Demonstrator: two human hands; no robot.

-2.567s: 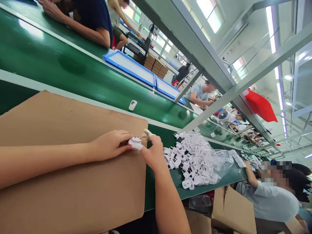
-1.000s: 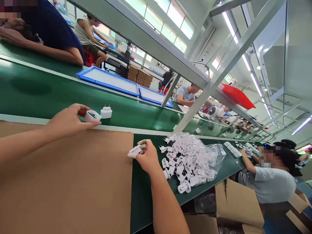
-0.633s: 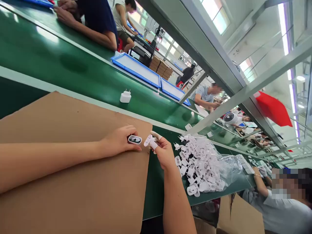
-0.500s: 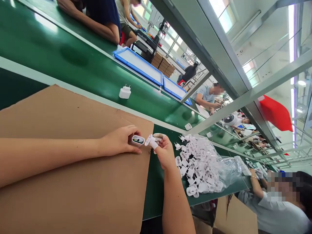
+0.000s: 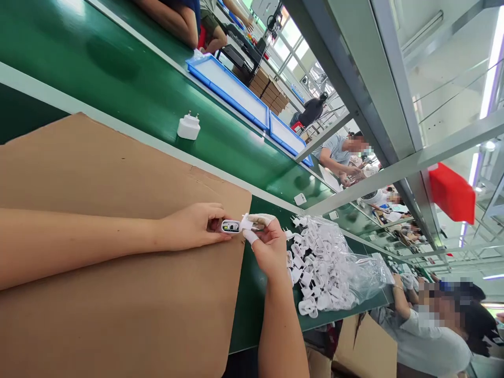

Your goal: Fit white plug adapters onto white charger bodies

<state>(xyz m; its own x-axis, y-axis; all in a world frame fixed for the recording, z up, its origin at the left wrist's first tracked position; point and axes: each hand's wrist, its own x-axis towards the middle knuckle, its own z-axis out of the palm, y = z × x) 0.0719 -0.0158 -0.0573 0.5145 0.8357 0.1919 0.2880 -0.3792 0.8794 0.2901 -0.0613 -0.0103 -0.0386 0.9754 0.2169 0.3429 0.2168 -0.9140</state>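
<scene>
My left hand (image 5: 197, 226) is gripping a white housing (image 5: 230, 226) over the cardboard (image 5: 129, 294). My right hand (image 5: 271, 249) is pinching a plug cap (image 5: 247, 222) just beside it, and more white pieces (image 5: 317, 262) are lying on the worktop (image 5: 250, 310).

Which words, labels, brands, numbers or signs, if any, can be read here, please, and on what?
None can be read.
White oval plastic shell, small white plastic piece: too small.
White plastic two-pin plug: no legible marking.
Large brown cardboard sheet: no print visible.
Stacked brown cardboard boxes: too small, blurred.
</scene>
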